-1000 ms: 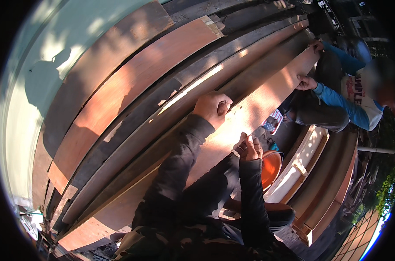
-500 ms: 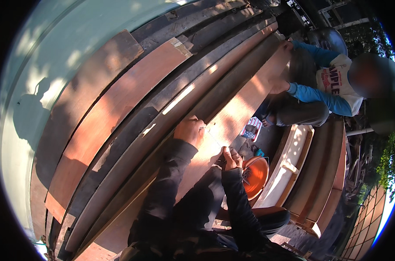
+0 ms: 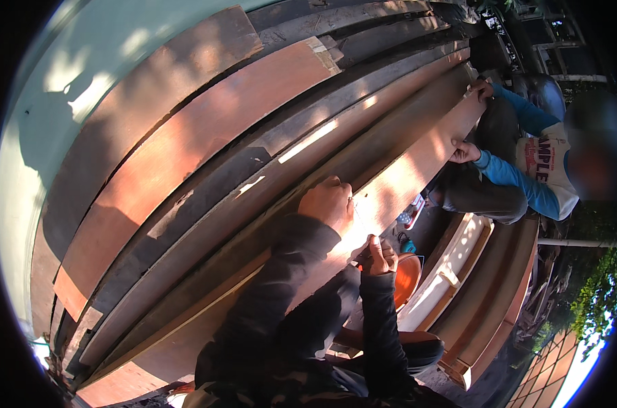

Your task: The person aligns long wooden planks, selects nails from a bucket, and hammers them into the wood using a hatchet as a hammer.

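A long light-brown wooden board (image 3: 417,160) slants from my lap toward a co-worker on the right. My left hand (image 3: 330,204) is closed in a fist at the board's far edge. At the near edge, my right hand (image 3: 380,257) is closed too, its thumb on top. A thin pale line, perhaps a string, runs across the board between my hands; glare makes it hard to make out. What sits inside either fist is hidden. The co-worker's hands (image 3: 466,151) hold the other end of the board.
Several long planks (image 3: 206,122) lie side by side on the left, against a pale green wall (image 3: 33,197). An orange bucket (image 3: 408,275) stands beside my right forearm. Wooden channel-shaped pieces (image 3: 482,299) lie on the right. The co-worker (image 3: 519,170) squats beyond them.
The view has shifted, so the scene sits differently in it. My hands stay closed at the board's two edges. The co-worker's nearer hand now shows clearly on the board's edge.
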Demonstrator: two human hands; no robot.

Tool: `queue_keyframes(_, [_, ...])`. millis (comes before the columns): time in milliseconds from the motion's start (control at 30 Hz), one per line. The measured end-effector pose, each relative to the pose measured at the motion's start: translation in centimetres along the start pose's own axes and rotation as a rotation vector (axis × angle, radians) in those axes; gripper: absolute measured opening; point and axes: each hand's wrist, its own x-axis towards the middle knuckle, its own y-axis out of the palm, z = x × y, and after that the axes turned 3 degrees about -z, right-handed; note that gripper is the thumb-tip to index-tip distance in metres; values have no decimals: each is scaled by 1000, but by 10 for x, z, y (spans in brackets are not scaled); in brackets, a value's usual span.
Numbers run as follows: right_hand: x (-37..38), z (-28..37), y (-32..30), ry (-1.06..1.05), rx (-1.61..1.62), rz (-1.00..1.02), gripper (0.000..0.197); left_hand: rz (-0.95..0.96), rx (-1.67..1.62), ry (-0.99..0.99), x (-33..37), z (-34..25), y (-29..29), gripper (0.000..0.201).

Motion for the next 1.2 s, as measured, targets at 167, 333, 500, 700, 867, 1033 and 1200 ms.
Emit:
queue_keyframes(167, [9,-5,-15,35,10,74,26,-1,-61,-30,-1,-4,-4,15])
queue_keyframes(333, [6,-5,-11,73,28,64,26,-84,-96,-41,-1,-3,-1,10])
queue_keyframes(500, [6,-7,-11,117,52,26,25,-133,-99,28,1,2,0,7])
queue_keyframes(700, [7,-15,-15,82,53,32,31,-102,-153,33,4,6,0,8])
queue_keyframes(867, [7,-5,-17,-83,-14,-159,41,99,-916,-100,5,2,-29,22])
queue_keyframes(1033, [2,8,-32,-303,-134,-215,34,333,-1455,-217,-2,-20,-35,23])
queue_keyframes(1200, [-22,20,-42,-452,-312,-200,24,326,-1201,-233,11,-3,-21,14])
